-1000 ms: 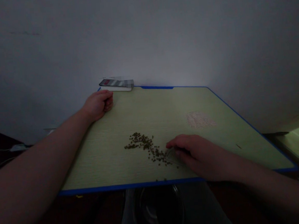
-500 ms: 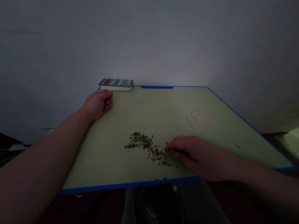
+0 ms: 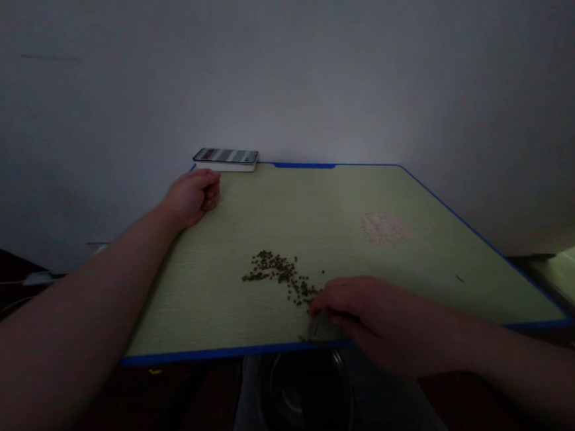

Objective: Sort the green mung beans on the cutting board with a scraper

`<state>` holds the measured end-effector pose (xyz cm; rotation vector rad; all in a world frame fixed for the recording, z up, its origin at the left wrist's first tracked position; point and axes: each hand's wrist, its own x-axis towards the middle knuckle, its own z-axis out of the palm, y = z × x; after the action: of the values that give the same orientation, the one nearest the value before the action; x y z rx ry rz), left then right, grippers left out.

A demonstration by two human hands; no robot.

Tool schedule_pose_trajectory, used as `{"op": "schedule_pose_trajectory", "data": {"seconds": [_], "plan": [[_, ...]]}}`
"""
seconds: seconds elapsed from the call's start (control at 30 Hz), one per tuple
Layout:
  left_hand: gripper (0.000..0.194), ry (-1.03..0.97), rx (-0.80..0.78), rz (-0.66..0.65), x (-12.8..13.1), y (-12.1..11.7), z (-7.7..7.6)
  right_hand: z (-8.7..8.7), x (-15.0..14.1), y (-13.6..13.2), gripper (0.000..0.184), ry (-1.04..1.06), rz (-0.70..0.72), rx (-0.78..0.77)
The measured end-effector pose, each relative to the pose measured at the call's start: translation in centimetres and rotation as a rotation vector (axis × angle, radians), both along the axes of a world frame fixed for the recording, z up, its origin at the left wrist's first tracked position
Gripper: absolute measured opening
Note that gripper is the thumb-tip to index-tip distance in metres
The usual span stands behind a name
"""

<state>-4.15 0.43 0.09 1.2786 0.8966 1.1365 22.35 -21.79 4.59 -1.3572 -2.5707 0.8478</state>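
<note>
A scattered pile of small dark green beans or grains [image 3: 276, 267] trails across the table [image 3: 200, 315] toward its front edge. My right hand [image 3: 370, 315] is at the near end of that trail, fingers closed on a thin, see-through piece [image 3: 320, 327], whose exact kind is too dim to tell. This piece touches the tabletop among the beans close to the edge. On the table's far left edge rests my left hand [image 3: 194, 197], curled into a fist, with nothing visible in it. Below the front edge, a dark round bowl [image 3: 265, 403] sits between my legs.
A pale heap of fine grains [image 3: 385, 228] lies on the right half of the table. At the back left corner, a phone [image 3: 226, 156] lies on a white box [image 3: 228, 167] by the wall. A small dark sliver [image 3: 459, 278] lies far right.
My right hand has moved toward me and slightly left, bringing the see-through piece and some beans to the table's front edge. My left hand stays in place.
</note>
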Motion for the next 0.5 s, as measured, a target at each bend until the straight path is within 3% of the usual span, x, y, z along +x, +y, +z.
{"op": "schedule_pose_trajectory", "data": {"seconds": [0.13,0.23,0.37,0.5], "plan": [[0.021,0.003,0.016,-0.005,-0.1,0.1,-0.1,0.2,-0.3,-1.0,0.028,-0.013,0.065,-0.031],[0.022,0.002,0.020,-0.015,-0.1,0.0,-0.1,-0.3,-0.3,-2.0,0.031,-0.006,0.099,0.028],[0.022,-0.001,0.040,-0.048,-0.1,0.0,-0.1,-1.3,0.3,-2.9,0.024,-0.007,0.012,0.171],[0.022,0.002,0.024,-0.038,0.1,-0.2,0.1,-1.6,1.1,-3.0,0.020,0.070,-0.080,0.215]]}}
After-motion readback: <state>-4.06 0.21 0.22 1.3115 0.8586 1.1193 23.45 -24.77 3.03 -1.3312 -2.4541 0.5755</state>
